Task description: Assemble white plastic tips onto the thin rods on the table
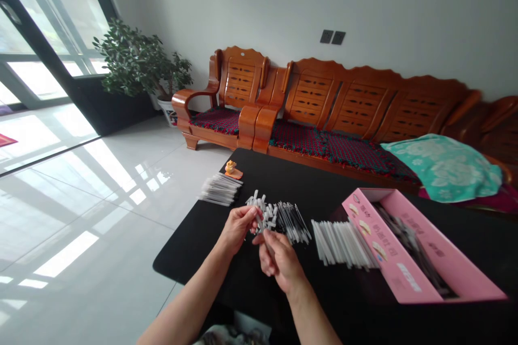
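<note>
My left hand (239,227) is closed in a pinch on a small whitish piece (259,222). Just to its right, my right hand (282,260) is also closed, fingertips almost meeting the left ones; whatever it grips is too small to make out. Beyond my fingers lies a loose heap of short white plastic pieces (270,214). Right of that heap, thin dark sticks with pale ends (294,222) lie side by side. Farther right is a row of whitish translucent tubes (342,243). Slim pale sticks (220,190) are stacked at the table's left edge.
The black table (194,245) holds an open pink box (399,264) with dark thin items inside, at the right. A small orange figure (232,168) stands at the far left corner. Behind are a wooden sofa (356,102), a turquoise cloth (445,167) and a potted plant (137,62).
</note>
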Demonstrator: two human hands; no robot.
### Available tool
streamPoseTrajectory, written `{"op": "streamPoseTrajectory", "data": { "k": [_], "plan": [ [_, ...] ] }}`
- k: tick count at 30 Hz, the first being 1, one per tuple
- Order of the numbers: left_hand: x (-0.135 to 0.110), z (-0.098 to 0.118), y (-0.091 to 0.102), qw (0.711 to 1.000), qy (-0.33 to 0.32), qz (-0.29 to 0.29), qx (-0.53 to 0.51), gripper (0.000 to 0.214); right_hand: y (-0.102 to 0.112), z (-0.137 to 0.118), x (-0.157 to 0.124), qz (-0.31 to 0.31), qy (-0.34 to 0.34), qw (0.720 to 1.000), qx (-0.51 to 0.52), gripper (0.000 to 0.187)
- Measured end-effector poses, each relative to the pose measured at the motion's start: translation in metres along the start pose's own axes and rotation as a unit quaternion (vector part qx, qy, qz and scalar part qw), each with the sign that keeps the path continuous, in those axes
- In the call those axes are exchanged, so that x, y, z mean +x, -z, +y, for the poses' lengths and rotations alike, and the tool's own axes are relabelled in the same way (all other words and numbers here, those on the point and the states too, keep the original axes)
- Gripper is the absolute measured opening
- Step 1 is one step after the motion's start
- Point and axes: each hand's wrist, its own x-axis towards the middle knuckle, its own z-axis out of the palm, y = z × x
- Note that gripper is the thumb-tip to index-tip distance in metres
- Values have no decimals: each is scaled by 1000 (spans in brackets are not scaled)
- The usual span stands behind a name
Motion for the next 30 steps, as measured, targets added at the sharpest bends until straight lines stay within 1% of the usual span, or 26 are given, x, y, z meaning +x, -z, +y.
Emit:
{"op": "streamPoseTrajectory", "data": {
  "k": [1, 2, 3, 4, 5, 6, 7, 8, 9, 10, 11, 12, 14, 16, 18, 19, 20, 22, 25, 27, 30],
  "plan": [
    [-1, 1, 1, 1000, 0, -14, 0, 40, 0, -1, -1, -38, -32, 997, 54, 47],
    [-2, 1, 0, 1000, -2, -22, -1, 40, 1, -1, -2, -60, -50, 993, 86, 45],
    [-3, -1, 0, 1000, -4, -22, -2, 40, 1, -1, -3, -60, -52, 992, 95, 44],
    [-3, -3, -1, 1000, -5, -17, -2, 39, 2, -1, -4, -41, -39, 995, 78, 43],
    [-3, -5, -2, 1000, -6, -5, -4, 39, 3, 0, -4, -10, -13, 999, 33, 42],
    [-1, -7, -1, 1000, -9, 16, -8, 39, 4, 1, -4, 28, 27, 999, -36, 42],
    [2, -7, 1, 999, -15, 45, -15, 39, 5, 3, -5, 67, 75, 987, -122, 42],
    [6, -6, 4, 996, -23, 81, -26, 40, 7, 6, -6, 100, 122, 964, -213, 41],
    [11, -3, 10, 990, -40, 128, -41, 41, 10, 10, -8, 124, 159, 934, -295, 40],
    [17, 1, 16, 982, -61, 172, -55, 42, 13, 14, -10, 138, 181, 905, -360, 39],
    [22, 5, 23, 975, -78, 199, -63, 43, 16, 20, -13, 146, 188, 883, -404, 39],
    [27, 9, 31, 972, -90, 208, -62, 43, 19, 26, -16, 150, 184, 872, -428, 40],
    [33, 11, 43, 978, -91, 187, -23, 42, 28, 36, -21, 167, 166, 869, -435, 43],
    [35, 3, 51, 982, -78, 163, 50, 40, 39, 41, -25, 207, 157, 870, -418, 45],
    [33, -12, 55, 978, -55, 160, 124, 40, 56, 40, -25, 262, 159, 855, -417, 47],
    [32, -20, 57, 972, -45, 169, 154, 40, 66, 38, -25, 292, 158, 839, -430, 48],
    [31, -28, 58, 965, -40, 181, 184, 38, 78, 34, -25, 328, 154, 816, -451, 48],
    [31, -40, 61, 950, -40, 197, 239, 32, 103, 27, -24, 389, 123, 757, -510, 46],
    [33, -49, 64, 932, -61, 191, 301, 25, 141, 15, -22, 452, 84, 675, -577, 38],
    [34, -50, 64, 922, -82, 185, 329, 25, 160, 10, -20, 476, 56, 628, -613, 33],
    [35, -51, 62, 908, -120, 191, 353, 24, 175, 8, -15, 469, 36, 583, -662, 28]
  ]
}}
